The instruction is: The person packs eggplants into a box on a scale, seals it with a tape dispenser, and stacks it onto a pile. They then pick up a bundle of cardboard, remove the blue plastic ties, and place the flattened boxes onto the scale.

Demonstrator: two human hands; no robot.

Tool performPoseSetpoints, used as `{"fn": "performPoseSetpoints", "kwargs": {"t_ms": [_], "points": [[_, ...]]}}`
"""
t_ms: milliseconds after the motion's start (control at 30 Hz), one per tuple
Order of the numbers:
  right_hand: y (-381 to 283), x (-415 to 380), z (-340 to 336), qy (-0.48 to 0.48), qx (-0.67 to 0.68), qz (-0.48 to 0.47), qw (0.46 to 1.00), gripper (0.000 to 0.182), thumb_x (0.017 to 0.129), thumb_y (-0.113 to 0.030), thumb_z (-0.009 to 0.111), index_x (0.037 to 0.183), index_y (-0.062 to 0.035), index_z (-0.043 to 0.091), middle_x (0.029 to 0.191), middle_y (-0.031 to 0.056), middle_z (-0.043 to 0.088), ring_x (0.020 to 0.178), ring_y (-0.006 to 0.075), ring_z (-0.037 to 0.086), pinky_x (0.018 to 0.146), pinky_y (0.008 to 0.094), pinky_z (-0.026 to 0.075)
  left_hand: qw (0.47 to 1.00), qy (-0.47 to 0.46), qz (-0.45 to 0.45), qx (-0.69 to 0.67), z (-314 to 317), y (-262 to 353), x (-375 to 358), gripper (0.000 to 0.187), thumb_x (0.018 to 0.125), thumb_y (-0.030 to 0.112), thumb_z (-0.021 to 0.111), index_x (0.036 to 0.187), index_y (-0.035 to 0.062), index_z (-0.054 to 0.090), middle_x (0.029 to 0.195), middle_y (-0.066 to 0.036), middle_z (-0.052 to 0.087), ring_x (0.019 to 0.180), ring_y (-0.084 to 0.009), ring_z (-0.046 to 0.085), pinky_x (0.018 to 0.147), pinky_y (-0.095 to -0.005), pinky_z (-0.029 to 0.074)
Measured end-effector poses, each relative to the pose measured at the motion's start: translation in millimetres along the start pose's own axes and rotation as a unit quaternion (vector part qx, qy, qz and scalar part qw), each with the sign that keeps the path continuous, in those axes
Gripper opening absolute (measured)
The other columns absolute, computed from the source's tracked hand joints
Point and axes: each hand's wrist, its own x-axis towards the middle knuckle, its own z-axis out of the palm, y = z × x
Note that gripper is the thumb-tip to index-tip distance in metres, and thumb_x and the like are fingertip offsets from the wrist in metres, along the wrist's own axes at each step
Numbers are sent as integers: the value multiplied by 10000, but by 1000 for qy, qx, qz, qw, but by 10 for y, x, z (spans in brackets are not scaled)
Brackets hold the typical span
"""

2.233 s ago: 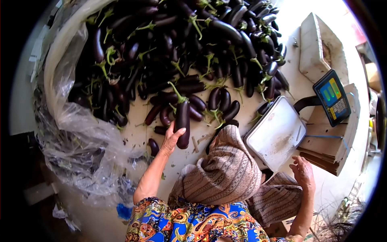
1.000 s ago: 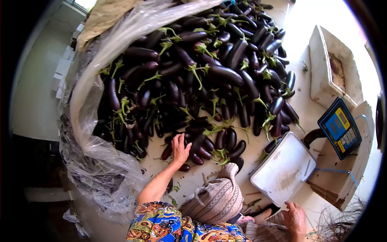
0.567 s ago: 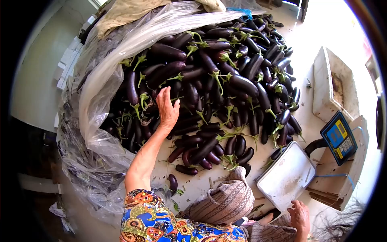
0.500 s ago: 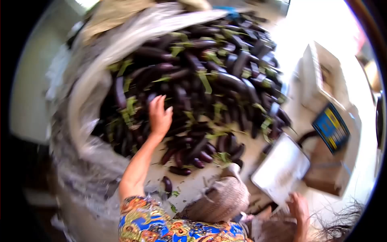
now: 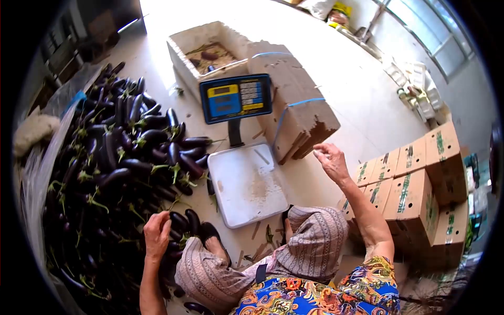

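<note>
My left hand [image 5: 157, 234] is over the near right edge of a large heap of dark purple eggplants [image 5: 113, 152], its fingers curled; whether anything is between them is too small to tell. Raised to the right of the scale, my right hand [image 5: 332, 161] has bent fingers with the tips near each other, and I cannot make out anything in it. Between the hands lies the scale's white platform [image 5: 249, 184], bare apart from brown smudges. Its blue display [image 5: 237, 98] stands on a post at the far side.
A foam box [image 5: 210, 52] with a few eggplants stands behind the display. Beside it are flattened cardboard sheets [image 5: 294, 100] tied with blue strap. Printed cartons [image 5: 409, 199] are stacked at the right. Clear plastic sheeting [image 5: 47, 157] borders the heap.
The view has swung right, bringing the scale to the middle and the cartons into sight. My left hand has moved from the heap's middle to its near right edge; my right hand is raised.
</note>
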Motion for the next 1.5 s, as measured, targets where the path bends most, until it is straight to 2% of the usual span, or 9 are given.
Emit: {"fn": "performPoseSetpoints", "kwargs": {"t_ms": [133, 200, 333, 467, 667, 800, 1000, 1200, 1500], "points": [[162, 236, -48, 114, 18, 12, 993, 245, 818, -133, 709, 1035, -31, 662, 1106, 133, 600, 968, 261, 608, 835, 378, 530, 990, -69, 121, -37, 463, 893, 836, 190, 851, -11, 608, 1039, -4, 634, 864, -150, 634, 743, -293, 640, 670, -327, 508], [135, 349, -29, 174, -112, -104, 973, 350, 780, -197, 760, 1071, -34, 651, 1190, 142, 560, 1059, 303, 558, 935, 407, 475, 978, -93, 185, -18, 772, 1271, 1214, 163, 859, 25, 615, 1018, -1, 635, 876, -167, 639, 747, -328, 633, 664, -359, 507], [-148, 515, 54, 138, -126, -154, 970, 669, 686, -379, 835, 1204, -37, 585, 1345, 204, 448, 1238, 392, 419, 1040, 484, 370, 959, -78, 272, -7, 1495, 1867, 2014, 144, 879, 65, 592, 1003, 9, 640, 847, -185, 648, 773, -355, 642, 667, -394, 502], [-162, 741, 365, 121, -180, -132, 967, 983, 694, -613, 748, 1379, 8, 412, 1461, 263, 340, 1349, 430, 317, 1076, 548, 286, 964, -44, 262, 8, 2154, 2328, 2631, 231, 836, 109, 643, 1034, -11, 637, 901, -194, 667, 829, -347, 658, 725, -405, 513], [204, 885, 587, 126, -231, -127, 956, 860, 712, -403, 756, 1372, 18, 400, 1398, 281, 400, 1334, 431, 338, 1032, 542, 328, 941, -48, 269, 200, 2879, 2487, 3137, 194, 766, 130, 663, 944, 54, 669, 947, -161, 678, 959, -340, 630, 823, -444, 524], [224, 896, 618, 134, -241, -141, 951, 760, 739, -404, 719, 1337, -24, 445, 1374, 244, 433, 1305, 394, 382, 1047, 531, 297, 909, 103, 343, 211, 3174, 2342, 3245, 99, 733, 152, 627, 804, 93, 661, 849, -112, 648, 839, -326, 636, 717, -418, 532], [227, 893, 539, 136, -249, -159, 946, 720, 768, -408, 702, 1326, -30, 448, 1375, 246, 413, 1305, 378, 372, 1028, 520, 292, 971, -208, 110, -32, 2815, 2411, 3522, 175, 766, 144, 596, 838, 14, 689, 808, -185, 696, 738, -319, 682, 702, -389, 545], [267, 916, 574, 147, -220, -152, 952, 742, 750, -407, 715, 1319, -12, 447, 1362, 260, 401, 1298, 384, 362, 1024, 517, 295, 939, -201, 262, 90, 2696, 2519, 3326, 185, 767, 141, 628, 878, -5, 648, 754, -176, 658, 706, -304, 652, 669, -368, 522], [393, 958, 417, 129, -225, -172, 950, 739, 771, -424, 704, 1307, 16, 448, 1347, 267, 417, 1298, 389, 368, 1025, 510, 304, 944, -273, 186, -13, 2734, 2452, 3379, 187, 754, 83, 595, 897, -29, 641, 684, -96, 617, 649, -134, 575, 604, -318, 488]]}}
